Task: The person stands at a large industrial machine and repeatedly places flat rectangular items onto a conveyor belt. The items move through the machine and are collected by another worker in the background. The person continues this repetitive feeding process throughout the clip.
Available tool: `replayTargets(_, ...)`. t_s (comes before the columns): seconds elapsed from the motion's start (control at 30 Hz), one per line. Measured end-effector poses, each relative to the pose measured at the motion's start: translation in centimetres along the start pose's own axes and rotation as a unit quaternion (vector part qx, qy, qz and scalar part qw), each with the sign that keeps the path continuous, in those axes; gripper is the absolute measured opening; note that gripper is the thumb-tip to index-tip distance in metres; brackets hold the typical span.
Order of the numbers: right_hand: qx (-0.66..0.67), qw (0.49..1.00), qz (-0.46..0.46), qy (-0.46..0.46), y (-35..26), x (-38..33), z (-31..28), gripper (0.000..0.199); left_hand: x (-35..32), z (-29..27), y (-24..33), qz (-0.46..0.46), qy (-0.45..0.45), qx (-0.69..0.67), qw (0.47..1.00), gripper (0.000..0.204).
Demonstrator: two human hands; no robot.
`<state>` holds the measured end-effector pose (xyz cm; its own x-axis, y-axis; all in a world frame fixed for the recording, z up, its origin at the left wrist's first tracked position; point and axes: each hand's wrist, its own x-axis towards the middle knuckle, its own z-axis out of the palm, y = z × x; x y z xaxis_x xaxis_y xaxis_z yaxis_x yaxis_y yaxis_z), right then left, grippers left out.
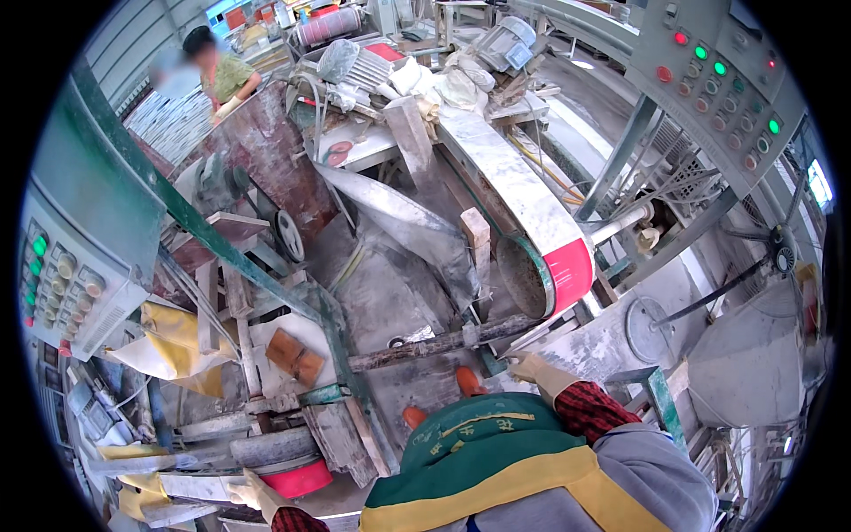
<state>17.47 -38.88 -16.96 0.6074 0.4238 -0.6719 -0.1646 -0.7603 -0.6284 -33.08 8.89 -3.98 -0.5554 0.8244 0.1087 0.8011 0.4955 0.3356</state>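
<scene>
My left hand (256, 496), in a pale work glove, rests at the white belt guard (191, 487) beside its red end (299, 479) at the lower left. Its fingers look stretched out and grip nothing I can see. My right hand (539, 373), gloved too, is low beside the machine frame, just below the red end (568, 276) of a second long white guard (510, 173). Its fingers point left, near a green bracket (492, 362), seemingly apart; contact is unclear. A green apron (474, 430) with a yellow band covers my front.
A dusty pole (443, 344) crosses before my orange shoes (470, 382). Control panels with lit buttons stand left (66, 275) and right (714, 84). Wood blocks (295, 356), a grey sheet (399, 213) and a motor (505, 44) lie around. A person (222, 75) works at the far left.
</scene>
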Motion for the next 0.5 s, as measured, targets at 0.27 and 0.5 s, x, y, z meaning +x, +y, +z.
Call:
replayTargets(0.27, -0.088, 0.996, -0.01, -0.014, 4.4, 4.5, 2.3, 0.056, -7.3, 0.7, -1.8, 0.172, 0.071, -0.027, 0.982, 0.081)
replayTargets(0.5, 0.123, 0.984, -0.063, -0.109, -2.6, 2.4, 4.4, 0.052, -18.0, 0.4, 0.9, 0.17, -0.14, -0.234, 0.947, 0.081)
